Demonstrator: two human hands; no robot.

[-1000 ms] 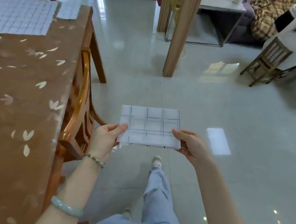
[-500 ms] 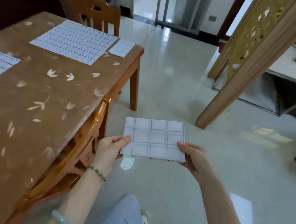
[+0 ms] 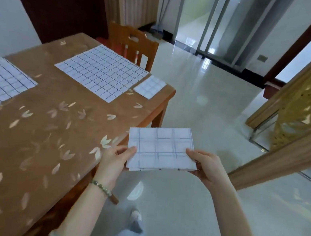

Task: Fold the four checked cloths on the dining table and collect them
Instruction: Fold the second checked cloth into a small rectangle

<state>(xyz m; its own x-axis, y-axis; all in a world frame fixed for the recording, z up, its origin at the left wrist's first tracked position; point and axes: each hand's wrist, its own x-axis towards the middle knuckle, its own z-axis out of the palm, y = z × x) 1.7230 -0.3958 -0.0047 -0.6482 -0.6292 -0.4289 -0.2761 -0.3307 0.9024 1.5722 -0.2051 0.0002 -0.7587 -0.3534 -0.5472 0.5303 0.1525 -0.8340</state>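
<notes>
A folded white cloth with blue checks (image 3: 160,148) is held flat in front of me, over the floor just off the table's right edge. My left hand (image 3: 115,158) pinches its left edge and my right hand (image 3: 206,166) grips its right edge. On the brown dining table (image 3: 41,135) an unfolded checked cloth (image 3: 102,74) lies spread at the far end. A small folded checked cloth (image 3: 150,86) sits beside it at the far right corner. Another unfolded checked cloth (image 3: 0,84) lies at the left edge, partly cut off.
A wooden chair (image 3: 134,45) stands at the table's far end. Part of another chair (image 3: 113,199) shows under my left wrist at the table's near side. A carved wooden partition (image 3: 292,131) rises on the right. Glossy tiled floor (image 3: 199,107) lies between them.
The view has swung left and up, bringing the table top and its cloths into sight. Both hands still hold the folded cloth, now closer to the table's corner.
</notes>
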